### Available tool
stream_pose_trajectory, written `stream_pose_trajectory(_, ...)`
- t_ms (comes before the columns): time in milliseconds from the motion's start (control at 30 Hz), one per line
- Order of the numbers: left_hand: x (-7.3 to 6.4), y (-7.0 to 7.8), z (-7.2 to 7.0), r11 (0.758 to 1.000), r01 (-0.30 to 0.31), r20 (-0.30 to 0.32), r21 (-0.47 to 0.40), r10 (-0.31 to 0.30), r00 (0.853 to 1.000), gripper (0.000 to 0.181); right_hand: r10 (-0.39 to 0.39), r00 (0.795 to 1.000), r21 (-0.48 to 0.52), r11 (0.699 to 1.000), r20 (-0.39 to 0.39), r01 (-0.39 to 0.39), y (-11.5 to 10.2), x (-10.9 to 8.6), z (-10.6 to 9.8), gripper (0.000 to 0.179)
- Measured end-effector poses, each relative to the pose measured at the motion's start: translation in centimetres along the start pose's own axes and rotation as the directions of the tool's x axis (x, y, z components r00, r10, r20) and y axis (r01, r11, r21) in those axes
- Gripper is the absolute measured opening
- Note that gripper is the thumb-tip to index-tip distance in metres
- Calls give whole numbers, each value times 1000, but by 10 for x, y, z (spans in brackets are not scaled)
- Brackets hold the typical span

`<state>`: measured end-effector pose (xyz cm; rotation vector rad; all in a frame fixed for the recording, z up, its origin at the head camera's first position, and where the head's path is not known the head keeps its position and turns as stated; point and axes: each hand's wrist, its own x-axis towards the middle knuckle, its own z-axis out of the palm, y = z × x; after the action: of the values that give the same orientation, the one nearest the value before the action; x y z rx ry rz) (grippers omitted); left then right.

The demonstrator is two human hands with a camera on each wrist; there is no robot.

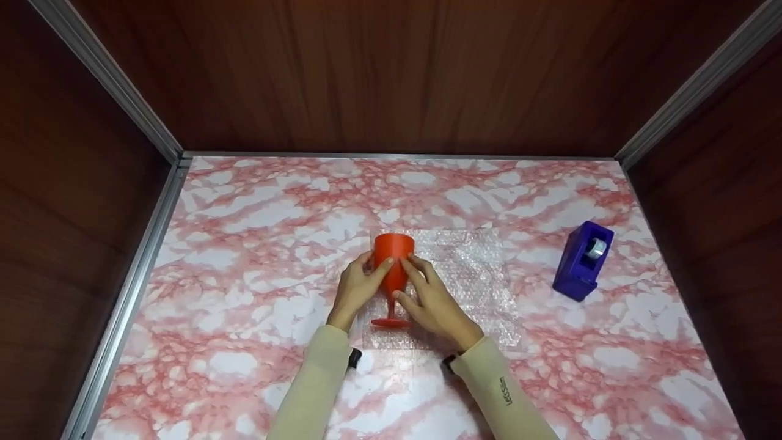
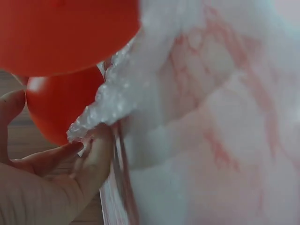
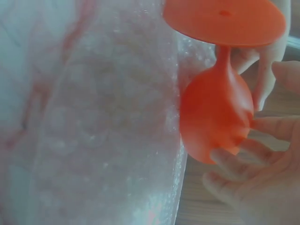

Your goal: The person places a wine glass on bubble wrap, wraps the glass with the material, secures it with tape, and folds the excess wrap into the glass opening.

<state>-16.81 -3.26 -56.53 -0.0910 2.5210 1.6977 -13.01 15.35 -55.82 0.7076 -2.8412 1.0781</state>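
Observation:
An orange-red plastic goblet lies over the left part of a sheet of bubble wrap, its foot towards me and its cup pointing away. My left hand holds the cup from the left, thumb on its front; in the left wrist view the fingers are at the bubble wrap's edge beside the cup. From the right, my right hand holds the goblet with fingertips on the cup and the thumb close to the stem. The right wrist view shows several fingers against the rounded cup.
A purple tape dispenser with a roll of clear tape stands to the right of the bubble wrap. The red-and-white marbled tabletop is bordered by dark wood panels and metal rails.

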Motion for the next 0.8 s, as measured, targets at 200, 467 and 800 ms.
stream_pose_trajectory(200, -2, 3, 2, 994, -96, -24, 46, 97, 995, 48, 36, 999, 39, 999, 16, -37, 3, -5, -1, 71)
stream_pose_trajectory(467, -4, 6, 2, 988, -143, -70, 62, 147, 987, 39, 42, 999, 69, 997, -8, -42, 10, -6, -5, 65)
stream_pose_trajectory(800, -4, 1, 0, 975, -206, -71, 83, 212, 975, 44, 60, 998, 131, 990, -9, -58, 15, -9, -5, 64)
